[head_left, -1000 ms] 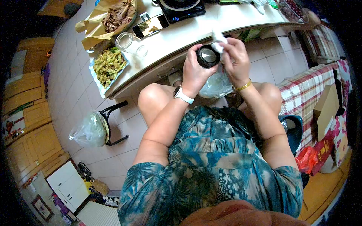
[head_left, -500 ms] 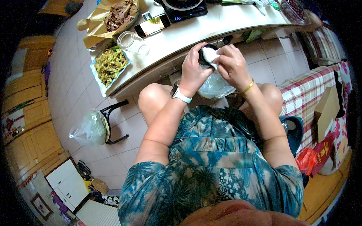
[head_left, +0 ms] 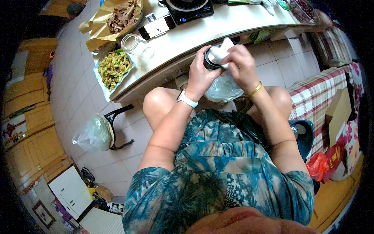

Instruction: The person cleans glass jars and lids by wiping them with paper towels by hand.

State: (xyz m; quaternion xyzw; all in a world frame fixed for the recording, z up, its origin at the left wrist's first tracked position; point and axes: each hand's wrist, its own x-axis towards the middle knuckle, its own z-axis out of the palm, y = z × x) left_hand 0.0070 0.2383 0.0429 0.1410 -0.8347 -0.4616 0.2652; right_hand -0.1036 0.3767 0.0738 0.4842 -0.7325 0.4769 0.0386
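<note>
My left hand (head_left: pixel 201 73) is wrapped round a small round black container (head_left: pixel 207 62), held above my knees near the table's front edge. Between the fingers of my right hand (head_left: pixel 243 65) is a crumpled white tissue (head_left: pixel 221 52), which lies over the container's opening and hides most of its inside. The right fingers are slightly blurred. Below both hands a clear plastic bag (head_left: pixel 223 89) hangs or rests between my knees; what supports it is hidden.
On the white table (head_left: pixel 183 43) are a glass jar (head_left: pixel 131 42), a propped phone (head_left: pixel 157 27), a black cooker (head_left: pixel 189 11), a tray of chopped greens (head_left: pixel 113 69) and brown food on paper (head_left: pixel 121 18). A stool (head_left: pixel 113 130) with a bag stands left.
The tissue was first beside the container, then pushed into its opening; now it sticks up higher over the rim. My right hand has shifted slightly, and my left hand keeps its hold.
</note>
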